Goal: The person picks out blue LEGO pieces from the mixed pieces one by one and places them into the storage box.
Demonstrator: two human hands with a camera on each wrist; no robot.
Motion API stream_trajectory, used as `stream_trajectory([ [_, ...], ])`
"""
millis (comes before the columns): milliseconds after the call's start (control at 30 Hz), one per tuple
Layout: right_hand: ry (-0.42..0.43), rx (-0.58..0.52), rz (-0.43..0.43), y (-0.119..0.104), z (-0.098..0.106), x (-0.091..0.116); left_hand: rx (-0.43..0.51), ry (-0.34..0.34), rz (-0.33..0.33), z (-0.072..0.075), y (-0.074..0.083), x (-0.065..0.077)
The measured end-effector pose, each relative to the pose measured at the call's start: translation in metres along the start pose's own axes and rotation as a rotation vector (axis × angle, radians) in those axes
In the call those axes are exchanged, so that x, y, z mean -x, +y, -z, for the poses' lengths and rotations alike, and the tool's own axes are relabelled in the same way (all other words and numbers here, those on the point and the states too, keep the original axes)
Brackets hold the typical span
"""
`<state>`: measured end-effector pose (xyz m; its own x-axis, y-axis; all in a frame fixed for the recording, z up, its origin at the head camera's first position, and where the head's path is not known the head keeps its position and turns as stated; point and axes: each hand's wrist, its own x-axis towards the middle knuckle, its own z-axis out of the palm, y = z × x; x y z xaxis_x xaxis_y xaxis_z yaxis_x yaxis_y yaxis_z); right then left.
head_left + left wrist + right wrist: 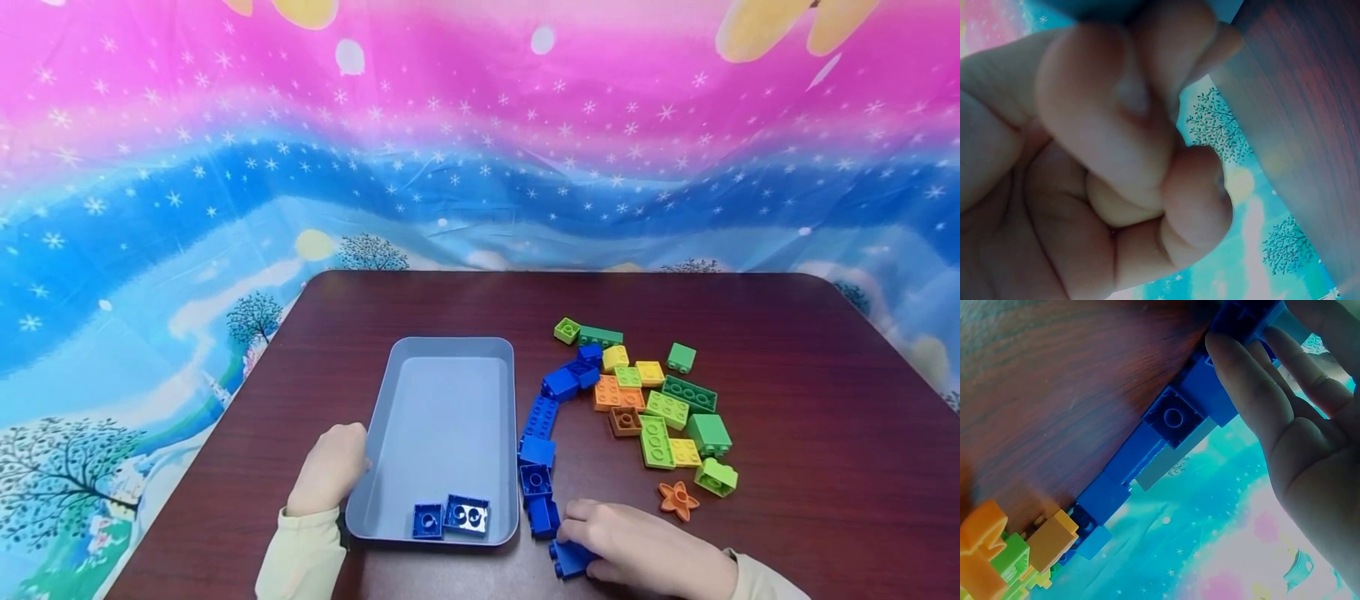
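Observation:
My left hand (330, 468) is at the left side of a grey tray (381, 400), its fingers curled and its thumb and forefinger pinching the rim. Up close in the left wrist view, the curled fingers (1194, 200) fill the picture, and the tray shows only as a blur at the top. Inside the tray, near its front, lie two blue toy bricks, a square one (427, 521) and a longer one (467, 514). My right hand (637, 542) grips a blue toy brick (570, 560) near the table's front, its thumb and fingers on either side.
A curved row of blue bricks (537, 451) runs along the tray's right side on the dark table (810, 400). Farther right lie several green, yellow and orange bricks (667, 408) and an orange flower piece (678, 501). A patterned cloth (480, 150) hangs behind.

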<state>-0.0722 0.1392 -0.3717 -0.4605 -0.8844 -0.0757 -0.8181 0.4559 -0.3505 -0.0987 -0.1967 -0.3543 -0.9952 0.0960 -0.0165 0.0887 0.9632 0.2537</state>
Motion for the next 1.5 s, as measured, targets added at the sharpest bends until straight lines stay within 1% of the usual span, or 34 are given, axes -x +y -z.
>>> stream_trajectory([
  [467,0.033,-0.012,0.021,-0.002,0.005,0.002,0.011,-0.007,0.017,0.0,0.001,0.001],
  [667,0.022,-0.034,0.006,-0.004,0.009,0.001,0.014,0.0,0.02,0.0,0.0,0.001],
  [767,0.031,-0.025,0.009,-0.004,0.01,0.001,0.014,0.0,0.019,-0.001,0.0,0.001],
  [1033,0.113,0.038,0.083,-0.005,0.011,0.001,0.004,0.0,0.012,-0.002,-0.001,0.001],
  [1167,0.135,0.045,0.096,-0.006,0.011,0.0,0.005,-0.002,0.01,-0.002,-0.001,0.0],
  [1333,0.131,0.036,0.095,-0.007,0.014,-0.001,0.009,-0.001,0.014,-0.002,0.0,0.0],
  [1500,0.115,-0.014,0.1,-0.008,0.016,0.0,0.016,-0.006,0.027,-0.001,0.001,0.001],
])
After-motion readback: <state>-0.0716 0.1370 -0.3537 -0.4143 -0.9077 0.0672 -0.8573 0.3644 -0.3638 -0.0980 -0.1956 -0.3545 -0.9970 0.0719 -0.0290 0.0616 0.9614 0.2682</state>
